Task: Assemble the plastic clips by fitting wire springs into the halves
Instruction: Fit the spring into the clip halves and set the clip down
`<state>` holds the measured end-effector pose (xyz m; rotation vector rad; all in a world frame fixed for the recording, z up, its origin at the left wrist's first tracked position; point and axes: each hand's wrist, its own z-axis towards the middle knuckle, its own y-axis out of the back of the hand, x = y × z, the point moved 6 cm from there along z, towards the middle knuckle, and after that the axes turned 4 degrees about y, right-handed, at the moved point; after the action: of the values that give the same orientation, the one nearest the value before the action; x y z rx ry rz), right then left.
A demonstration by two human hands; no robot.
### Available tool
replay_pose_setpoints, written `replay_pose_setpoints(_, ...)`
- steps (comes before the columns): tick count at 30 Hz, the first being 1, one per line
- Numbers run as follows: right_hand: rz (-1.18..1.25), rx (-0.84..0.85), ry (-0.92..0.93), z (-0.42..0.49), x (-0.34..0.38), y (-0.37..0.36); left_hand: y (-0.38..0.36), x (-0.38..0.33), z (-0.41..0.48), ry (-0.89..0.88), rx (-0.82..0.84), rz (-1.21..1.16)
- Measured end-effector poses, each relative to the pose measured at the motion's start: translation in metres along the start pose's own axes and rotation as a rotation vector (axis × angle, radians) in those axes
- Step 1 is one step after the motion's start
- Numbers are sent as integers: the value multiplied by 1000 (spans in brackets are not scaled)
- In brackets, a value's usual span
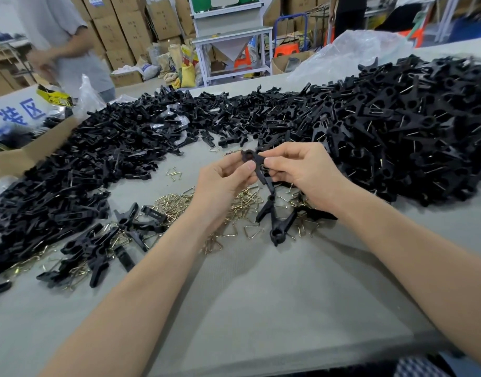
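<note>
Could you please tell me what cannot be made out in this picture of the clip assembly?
Head view:
- How far the held clip is assembled: the left hand and right hand cover its middle.
- The cardboard box contents: cut off by the left edge.
- The far person's hands: motion-blurred.
- The blue sign lettering: cut off at the left edge.

Grey table (247, 308): clip halves (70, 172) L, assembled clips (410, 126) R, wire springs (174, 202) ctr.

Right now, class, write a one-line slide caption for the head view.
Left hand and right hand grip a black clip over loose wire springs, between heaps of halves and assembled clips.
</note>
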<state>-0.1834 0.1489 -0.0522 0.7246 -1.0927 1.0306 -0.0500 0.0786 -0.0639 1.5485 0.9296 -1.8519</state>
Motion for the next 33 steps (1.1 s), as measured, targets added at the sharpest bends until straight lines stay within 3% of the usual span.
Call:
replay_pose_setpoints(5,-179,155,-25,3,8,6,-6,1,-4,15,160,54)
replay_pose_setpoints(14,114,136,-203,2,-1,-7,11,-16,2,16,154,246)
replay_pose_setpoints(15,45,107,-172,2,-1,-6,20,-20,4,-5,96,250)
replay_pose_setpoints(17,-376,82,-22,4,3,-4,40,-27,9,-48,-49,222)
replay_pose_setpoints(19,-780,198,112,0,4,-17,57,-30,13,-74,-153,153)
replay_pose_setpoints(22,-1053,391,104,-8,-8,-45,66,-27,15,-71,-221,122)
replay_pose_setpoints(26,-1128,330,156,-6,-3,-55,61,-24,16,-66,-176,142)
replay_pose_setpoints(30,-1212,377,275,-12,0,-54,52,-23,16,-64,-124,174)
replay_pose_setpoints(33,-1008,249,296,-12,6,-49,48,-23,13,-67,-114,187)
